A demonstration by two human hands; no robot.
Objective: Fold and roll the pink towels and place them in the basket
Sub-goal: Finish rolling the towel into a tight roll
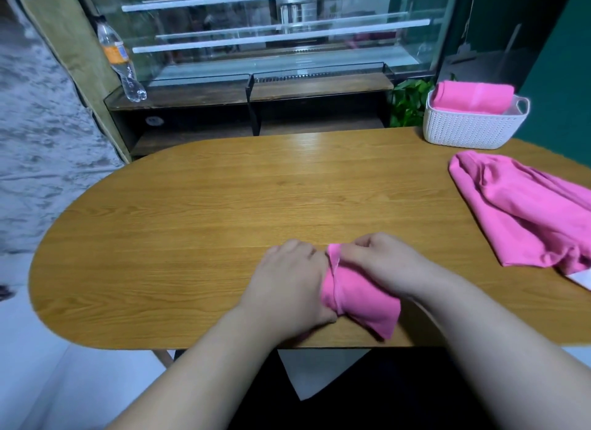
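Note:
A rolled pink towel lies near the front edge of the wooden table. My left hand grips its left end, fingers curled round the roll. My right hand grips the top of the roll from the right, fingers curled over the cloth. A loose heap of pink towels lies at the table's right side. A white woven basket stands at the back right corner with rolled pink towels inside it.
Behind the table stands a glass display case with a plastic bottle on its left ledge. A green plant sits beside the basket. A bit of white paper shows under the heap.

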